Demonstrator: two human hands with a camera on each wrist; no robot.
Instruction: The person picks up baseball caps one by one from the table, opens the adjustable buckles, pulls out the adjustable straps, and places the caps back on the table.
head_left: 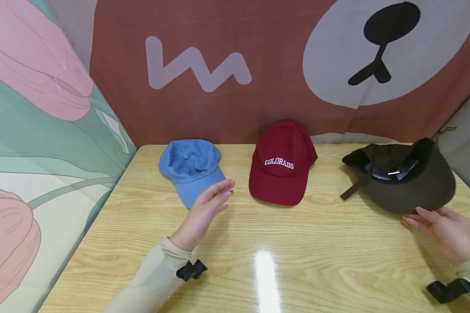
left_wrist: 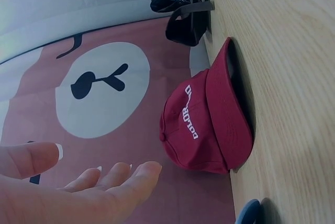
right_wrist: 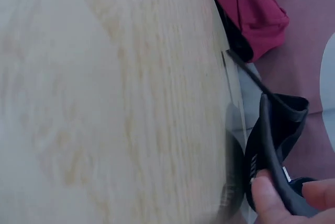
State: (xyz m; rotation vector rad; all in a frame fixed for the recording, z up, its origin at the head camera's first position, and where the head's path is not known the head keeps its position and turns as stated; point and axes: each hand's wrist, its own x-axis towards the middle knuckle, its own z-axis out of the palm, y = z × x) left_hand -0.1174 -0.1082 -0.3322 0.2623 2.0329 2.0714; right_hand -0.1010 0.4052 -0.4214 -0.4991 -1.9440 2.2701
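R hand (head_left: 446, 230) pinches dark cap (head_left: 407, 193) at near edge, thumb one side, fingers the other. Cap sits just beyond & left of those fingertips, tilted w/ hollow side up. Seems at least partly off counter (head_left: 317, 243); can't tell if any bit touches. L hand (head_left: 205, 208), well left of R hand, holds nothing: fingers nearly straight & close together, thumb a bit apart in left wrist view.

Risks (my guess): pinch is on one edge only, most of cap's bulk out past fingertips, so it could pivot or drop if grip slackens. Strap (head_left: 354, 189) pokes out loose on cap's side away from R hand; might snag or drag on counter if cap dips. Crown looks soft, so pressing it down could fold it. Blue cap (head_left: 192, 165) is just beyond L hand, brim partly hidden by it; a low sweep of that hand could nudge it. Red cap (head_left: 283, 163), btwn the two hands & farther out, could get bumped if dark cap swings left.

Looks: dark brown-ish in head view, near black in wrist views, matte fabric. Inside darker, w/ pale label (head_left: 393, 173) & a small bright bit, too small to read. Strap narrow, same dark tone, end free. Some pale marks near R thumb in right wrist view, illegible.
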